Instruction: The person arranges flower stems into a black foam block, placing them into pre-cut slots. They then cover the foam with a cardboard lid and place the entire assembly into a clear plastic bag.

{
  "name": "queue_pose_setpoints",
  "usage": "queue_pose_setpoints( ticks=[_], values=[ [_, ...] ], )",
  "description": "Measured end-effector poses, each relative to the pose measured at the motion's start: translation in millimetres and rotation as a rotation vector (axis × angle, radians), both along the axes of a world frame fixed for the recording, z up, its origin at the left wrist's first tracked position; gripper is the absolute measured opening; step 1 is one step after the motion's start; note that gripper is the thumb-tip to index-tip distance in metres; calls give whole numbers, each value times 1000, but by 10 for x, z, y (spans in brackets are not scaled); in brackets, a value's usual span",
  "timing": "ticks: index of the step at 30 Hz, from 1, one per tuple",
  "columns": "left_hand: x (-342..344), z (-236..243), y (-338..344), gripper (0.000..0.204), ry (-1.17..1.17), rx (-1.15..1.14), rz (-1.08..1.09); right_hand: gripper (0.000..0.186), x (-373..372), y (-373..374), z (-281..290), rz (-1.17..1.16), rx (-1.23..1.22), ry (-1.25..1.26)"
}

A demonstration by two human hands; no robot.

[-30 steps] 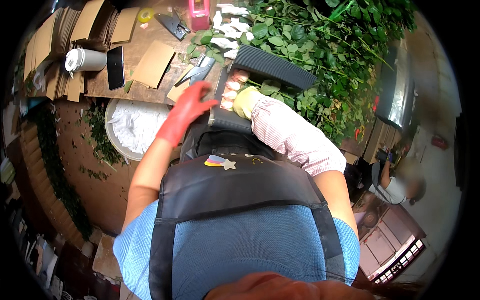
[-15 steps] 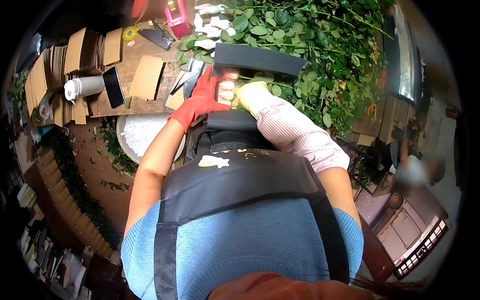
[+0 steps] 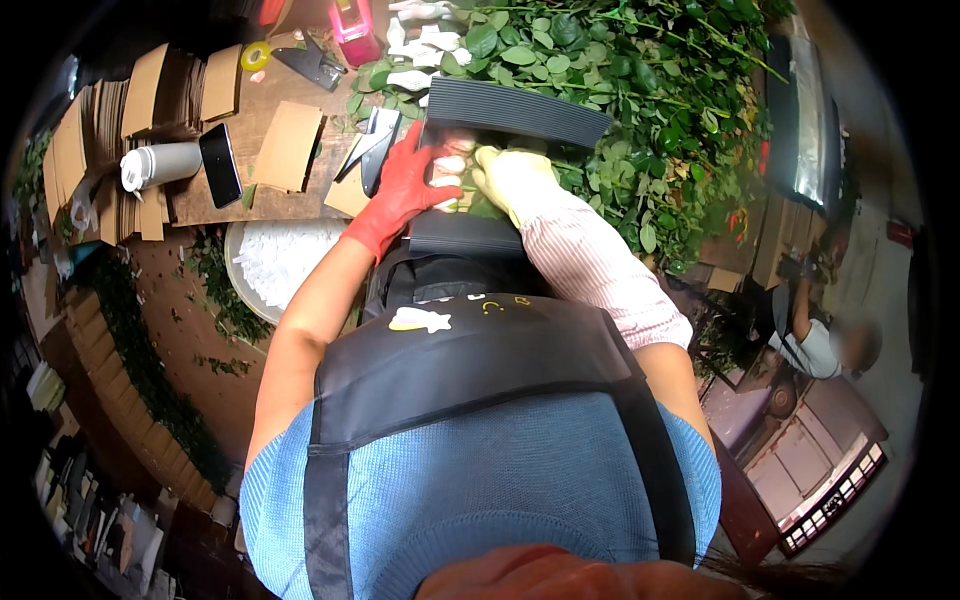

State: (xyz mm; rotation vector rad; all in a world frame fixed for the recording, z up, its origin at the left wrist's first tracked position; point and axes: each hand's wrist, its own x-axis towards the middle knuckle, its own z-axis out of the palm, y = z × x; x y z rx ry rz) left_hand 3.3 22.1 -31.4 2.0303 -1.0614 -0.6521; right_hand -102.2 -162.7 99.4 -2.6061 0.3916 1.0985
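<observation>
Pale rosebuds (image 3: pixel 450 168) lie in a row between two black ribbed pads, a far one (image 3: pixel 520 112) and a near one (image 3: pixel 465 234). My left hand (image 3: pixel 403 183), in a red rubber glove, is at the left of the buds. Its thumb and fingers are spread apart around the bud tips. From the right, my right hand (image 3: pixel 515 180), in a pale yellow glove, reaches in just behind the buds. Its fingers are curled down by the stems, and what they grip is hidden. Leafy rose stems (image 3: pixel 620 60) spread over the table's right side.
Scissors (image 3: pixel 372 150), cardboard pieces (image 3: pixel 288 146), a phone (image 3: pixel 221 165) and a white cup (image 3: pixel 160 166) lie to the left. A basin of white pieces (image 3: pixel 285 262) stands below the table edge. Several white-wrapped buds (image 3: pixel 425 45) lie at the back. Another person (image 3: pixel 815 345) is far right.
The fingers and thumb of my left hand have drawn in closer to the buds. My right hand has shifted slightly, staying behind them. The person at far right has moved.
</observation>
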Motion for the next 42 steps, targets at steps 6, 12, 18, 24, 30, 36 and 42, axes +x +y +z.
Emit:
queue_pose_setpoints(
  ticks=[6, 12, 18, 24, 30, 36, 42],
  values=[
    [25, 62, -32, 65, 52, 25, 9, 40, 123, 36, -196, 75, -8, 79],
    [-74, 162, -126, 41, 141, 38, 195, 40, -53, 11, 54, -72, -50, 5],
    [-133, 137, -94, 40, 33, -30, 191, 38, -55, -132, -141, -85, -193, -578],
    [-93, 51, -126, 58, 198, 53, 275, 36, 103, -257, -476, -48, -84, -499],
    [-110, 89, -134, 78, 138, -84, 375, 33, -2, -223, -368, -45, 58, -297],
    [78, 237, -210, 84, 241, 168, 150, 30, 18, -195, -220, -23, 119, -307],
    [-29, 258, -311, 56, 91, 11, 237, 36, -121, -133, 14, -246, 137, -371]
  ],
)
